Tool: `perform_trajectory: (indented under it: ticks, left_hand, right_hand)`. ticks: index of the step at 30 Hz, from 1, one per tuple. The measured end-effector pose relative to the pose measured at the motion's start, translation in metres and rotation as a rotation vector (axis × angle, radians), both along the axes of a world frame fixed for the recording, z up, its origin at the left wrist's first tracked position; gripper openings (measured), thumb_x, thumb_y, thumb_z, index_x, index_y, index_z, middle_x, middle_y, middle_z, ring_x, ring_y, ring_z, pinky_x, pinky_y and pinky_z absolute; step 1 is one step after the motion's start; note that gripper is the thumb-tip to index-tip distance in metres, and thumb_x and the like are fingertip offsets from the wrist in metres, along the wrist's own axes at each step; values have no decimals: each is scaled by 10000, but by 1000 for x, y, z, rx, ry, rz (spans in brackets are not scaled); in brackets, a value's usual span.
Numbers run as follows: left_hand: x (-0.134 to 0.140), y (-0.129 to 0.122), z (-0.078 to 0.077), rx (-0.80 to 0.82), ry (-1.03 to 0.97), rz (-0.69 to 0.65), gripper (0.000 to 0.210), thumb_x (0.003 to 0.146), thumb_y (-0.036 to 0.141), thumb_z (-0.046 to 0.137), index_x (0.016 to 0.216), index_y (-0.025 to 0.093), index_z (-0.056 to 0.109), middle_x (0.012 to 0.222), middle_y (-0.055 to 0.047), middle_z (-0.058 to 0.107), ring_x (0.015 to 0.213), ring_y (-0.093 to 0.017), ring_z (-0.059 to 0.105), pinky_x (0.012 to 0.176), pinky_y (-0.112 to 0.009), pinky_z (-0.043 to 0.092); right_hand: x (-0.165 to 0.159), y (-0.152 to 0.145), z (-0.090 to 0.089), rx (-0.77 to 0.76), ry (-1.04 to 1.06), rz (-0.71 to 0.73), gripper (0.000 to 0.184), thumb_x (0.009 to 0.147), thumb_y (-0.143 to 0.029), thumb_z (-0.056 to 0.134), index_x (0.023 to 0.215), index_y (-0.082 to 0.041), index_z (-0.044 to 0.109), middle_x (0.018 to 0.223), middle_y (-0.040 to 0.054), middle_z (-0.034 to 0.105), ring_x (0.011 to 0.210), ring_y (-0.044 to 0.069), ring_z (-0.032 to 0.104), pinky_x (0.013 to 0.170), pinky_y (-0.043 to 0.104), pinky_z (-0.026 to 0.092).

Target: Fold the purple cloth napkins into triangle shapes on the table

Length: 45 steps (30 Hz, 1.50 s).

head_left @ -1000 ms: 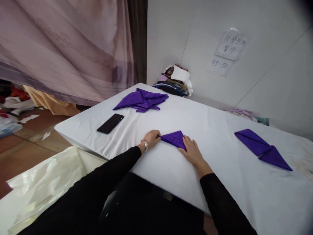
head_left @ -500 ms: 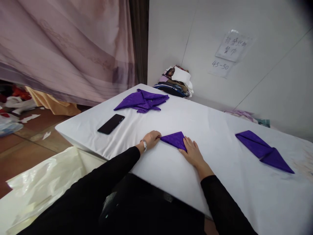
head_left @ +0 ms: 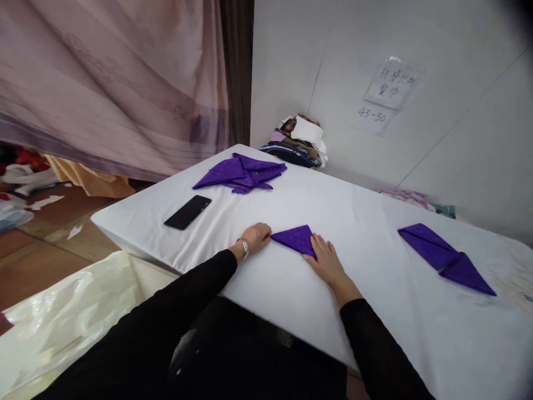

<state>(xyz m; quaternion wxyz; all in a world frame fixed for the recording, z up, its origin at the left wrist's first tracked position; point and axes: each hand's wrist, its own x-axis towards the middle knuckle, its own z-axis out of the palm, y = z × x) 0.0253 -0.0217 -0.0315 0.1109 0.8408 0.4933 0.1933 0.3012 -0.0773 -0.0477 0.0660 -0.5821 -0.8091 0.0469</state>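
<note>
Here, hands (head_left: 327, 258) touch cloth (head_left: 295, 239); plastic (head_left: 94, 297) leftward

On table (head_left: 353, 222): phone (head_left: 188, 212) left, cloth heap (head_left: 241, 172) behind it, napkin (head_left: 292, 240) centre, second napkin (head_left: 443, 253) right.

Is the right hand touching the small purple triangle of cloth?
Touching: the head view shows the right hand lying over the right-hand edge of the purple triangle, with no gap between.
</note>
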Motion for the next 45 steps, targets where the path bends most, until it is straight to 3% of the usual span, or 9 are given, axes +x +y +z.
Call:
perform_trajectory:
  ticks: [9,14,18,24,31,38,45]
  left_hand:
    - [-5,-2,3,96,157,-64,148,800,106,448,770,194,563,787,-27,605,797,-161,542,725,-281,425]
    - [-9,-6,1,-41,-121,20,228,742,127,509,935,211,598,935,-25,622,867,-159,564,756,-276,463]
    - [-3,-5,-2,-45,-247,-77,200,758,211,554,950,221,609,984,-25,614,914,-162,560,809,-289,468]
    - [9,4,-3,4,-186,-115,61,756,183,572,805,202,603,859,-24,608,855,-160,555,761,-276,462]
    - [3,6,-3,44,-133,-236,94,806,203,528,881,202,585,937,-33,592,869,-144,553,784,-270,455]
    - [3,7,-3,100,-9,-272,143,864,180,426,873,201,567,925,-46,585,854,-150,546,771,-275,441]
    - [2,7,-3,111,51,-238,192,803,83,426,873,201,561,900,-48,587,845,-167,544,786,-308,434]
  right_hand:
    - [0,1,0,-28,0,-9,714,890,-602,211,1435,-141,212,1501,91,185,1380,222,130,1104,442,98]
    - [1,2,-1,-36,1,-5,704,894,-587,216,1436,-140,204,1503,92,181,1381,225,125,1102,444,97]
    - [0,2,0,-37,5,-5,711,890,-596,216,1437,-141,204,1503,88,181,1381,228,127,1101,446,103]
    - [-1,1,4,-41,7,-9,731,882,-620,213,1433,-140,220,1503,88,177,1380,230,132,1103,439,102]
    - [-1,0,3,-31,25,-5,715,885,-608,231,1434,-149,217,1500,88,191,1378,231,139,1100,442,102]
    - [-1,0,2,-24,17,5,708,888,-598,232,1441,-157,196,1499,96,193,1377,235,144,1096,449,119]
    - [-1,1,1,-16,17,7,701,890,-594,230,1445,-169,184,1498,101,193,1375,252,153,1090,472,125]
